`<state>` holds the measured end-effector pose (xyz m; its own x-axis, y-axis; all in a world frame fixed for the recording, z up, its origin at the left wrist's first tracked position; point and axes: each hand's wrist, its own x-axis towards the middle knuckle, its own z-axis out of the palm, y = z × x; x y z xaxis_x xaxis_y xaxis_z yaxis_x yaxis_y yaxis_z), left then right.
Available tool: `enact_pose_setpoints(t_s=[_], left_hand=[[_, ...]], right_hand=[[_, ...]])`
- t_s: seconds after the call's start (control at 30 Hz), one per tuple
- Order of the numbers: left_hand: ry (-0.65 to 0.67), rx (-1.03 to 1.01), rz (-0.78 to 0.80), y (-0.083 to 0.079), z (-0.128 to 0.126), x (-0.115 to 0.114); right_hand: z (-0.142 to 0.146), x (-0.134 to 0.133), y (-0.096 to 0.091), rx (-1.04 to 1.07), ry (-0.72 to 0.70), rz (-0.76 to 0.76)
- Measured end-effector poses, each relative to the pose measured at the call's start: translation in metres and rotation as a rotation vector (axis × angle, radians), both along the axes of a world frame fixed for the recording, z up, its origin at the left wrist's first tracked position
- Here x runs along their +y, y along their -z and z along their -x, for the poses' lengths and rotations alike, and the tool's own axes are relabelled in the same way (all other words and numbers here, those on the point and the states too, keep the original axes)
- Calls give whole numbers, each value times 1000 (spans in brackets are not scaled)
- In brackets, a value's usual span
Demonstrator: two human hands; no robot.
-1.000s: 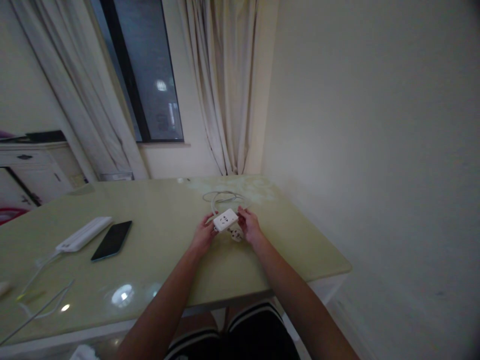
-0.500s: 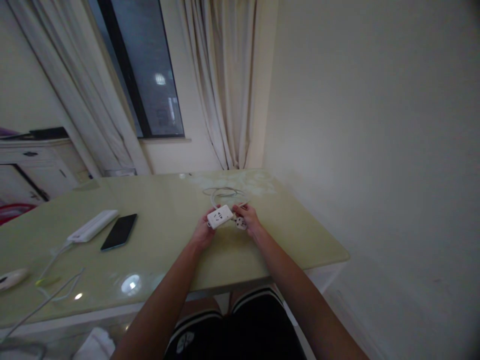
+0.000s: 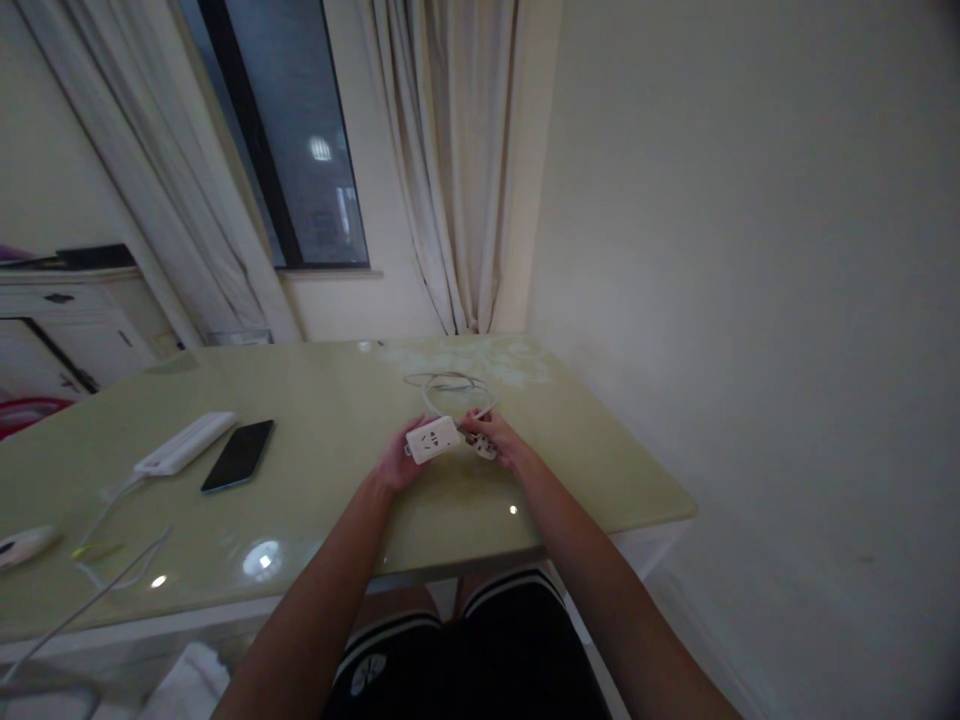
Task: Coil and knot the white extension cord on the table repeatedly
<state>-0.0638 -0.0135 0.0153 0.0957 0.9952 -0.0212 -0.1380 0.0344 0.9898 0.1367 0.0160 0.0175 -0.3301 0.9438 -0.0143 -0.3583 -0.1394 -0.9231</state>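
My left hand (image 3: 395, 462) grips a small white socket block (image 3: 432, 438) from its left side, a little above the pale green table (image 3: 315, 490). My right hand (image 3: 501, 440) is closed on a white plug (image 3: 484, 447) just to the right of the block. The plug's white cable (image 3: 448, 385) curls in a loop on the table behind both hands. The two hands are close together, with the block and plug almost touching.
A long white power strip (image 3: 184, 442) and a black phone (image 3: 238, 454) lie at the left of the table. Thin cables (image 3: 112, 580) and a small white object (image 3: 22, 545) are at the far left edge. A wall runs along the right; curtains (image 3: 457, 160) and a window are behind.
The socket block has shifted left and down toward the table in my left hand. My right hand has stayed at the plug beside it. The camera has tilted a little.
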Motion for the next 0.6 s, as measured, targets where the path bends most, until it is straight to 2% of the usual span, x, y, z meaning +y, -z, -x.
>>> enact_pose_setpoints(t_s=[0.1, 0.13, 0.2, 0.3, 0.47, 0.6], left_hand=[[200, -278, 140, -2, 4, -4], [253, -325, 152, -2, 5, -5], [311, -290, 133, 0, 4, -7], [307, -111, 73, 2, 2, -7], [162, 349, -266, -1, -3, -11], [105, 620, -378, -3, -6, -15]], right_hand=[[-3, 4, 2, -57, -21, -42], [-4, 5, 4, -88, -33, -61], [-5, 7, 8, -143, -51, -99], [-6, 8, 12, -199, -56, -141], [-5, 5, 12, -284, -27, -180], [-4, 4, 12, -307, -38, -175]])
